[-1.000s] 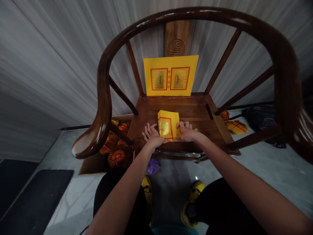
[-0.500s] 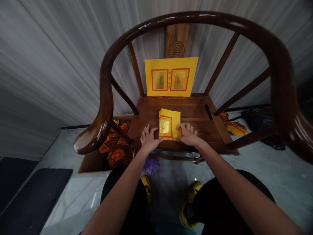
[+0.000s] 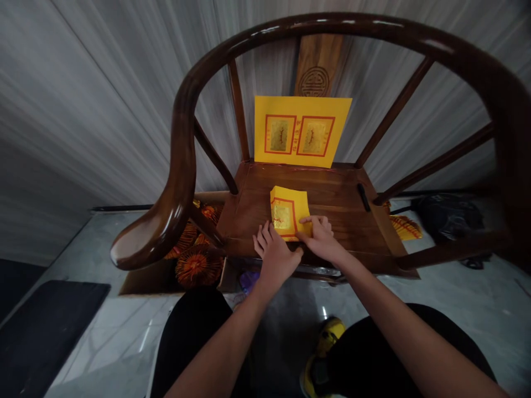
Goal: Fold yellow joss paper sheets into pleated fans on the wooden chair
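A folded sheet of yellow joss paper (image 3: 286, 214) lies on the wooden chair seat (image 3: 244, 221), a gold foil square in a red border facing up. At its right side, my right hand (image 3: 321, 235) holds the near corner between thumb and fingers. My left hand (image 3: 277, 255) rests across the front left edge of the paper, fingers spread and thumb stretched toward my right hand. Behind, an unfolded yellow sheet (image 3: 299, 108) with two gold squares leans against the chair back. My left palm hides part of the seat's front edge.
The chair's curved armrest (image 3: 178, 166) rings the seat. A black pen-like stick (image 3: 363, 197) lies at the seat's right side. A cardboard box (image 3: 145, 283) of orange-red folded paper pieces (image 3: 199, 265) stands at left; a purple packet (image 3: 249, 281) is below the seat.
My left hand has moved right, from the paper's left side to its front edge, its thumb now near my right hand. My right hand stays on the paper. The view has shifted slightly.
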Tool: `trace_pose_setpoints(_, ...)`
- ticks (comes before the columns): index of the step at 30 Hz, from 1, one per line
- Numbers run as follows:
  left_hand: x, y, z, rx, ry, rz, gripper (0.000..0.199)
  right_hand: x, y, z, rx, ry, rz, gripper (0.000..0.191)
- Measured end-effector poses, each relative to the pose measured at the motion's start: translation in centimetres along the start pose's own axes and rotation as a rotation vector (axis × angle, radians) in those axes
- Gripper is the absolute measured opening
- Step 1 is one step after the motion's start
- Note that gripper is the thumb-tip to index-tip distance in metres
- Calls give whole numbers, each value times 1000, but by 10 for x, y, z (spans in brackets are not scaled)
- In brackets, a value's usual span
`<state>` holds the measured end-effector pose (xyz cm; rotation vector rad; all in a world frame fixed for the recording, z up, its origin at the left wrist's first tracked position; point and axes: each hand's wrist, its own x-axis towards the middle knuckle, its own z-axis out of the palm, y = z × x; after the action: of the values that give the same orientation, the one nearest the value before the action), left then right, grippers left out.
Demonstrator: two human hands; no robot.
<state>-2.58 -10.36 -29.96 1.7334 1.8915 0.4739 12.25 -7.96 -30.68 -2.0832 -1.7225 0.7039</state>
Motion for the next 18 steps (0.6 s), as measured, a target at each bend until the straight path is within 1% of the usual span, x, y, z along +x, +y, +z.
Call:
trace_pose_setpoints(2,-7,3,7,-29,-13,46,99,-1,-6,6,-52,76,16,60)
trace_pose_setpoints(4,-15,4,13,-59,-11,125,90,-2,-11,11,-114,156,13,79)
trace_pose_setpoints(5,-19,5,16,-71,-7,164,87,-3,-13,13,-141,178,4,85)
trace_pose_setpoints(7,-25,4,19,-90,-2,218,85,-3,-14,13,-183,167,-14,90)
trace_pose_setpoints(9,-27,2,18,-120,-16,235,84,-1,-11,8,-217,105,-13,93)
trace_pose_setpoints(12,-22,-2,7,-223,-107,208,75,1,-1,-6,-257,35,-13,97)
trace_pose_setpoints(15,-11,-9,-13,-329,-241,163,66,-1,8,-17,-281,-24,-60,99)
trace_pose_setpoints(16,-7,-13,-20,-348,-272,172,61,-3,10,-18,-291,-52,-83,100)
trace_pose_setpoints(18,2,-20,-33,-380,-282,201,49,-6,12,-15,-318,-81,-118,103)
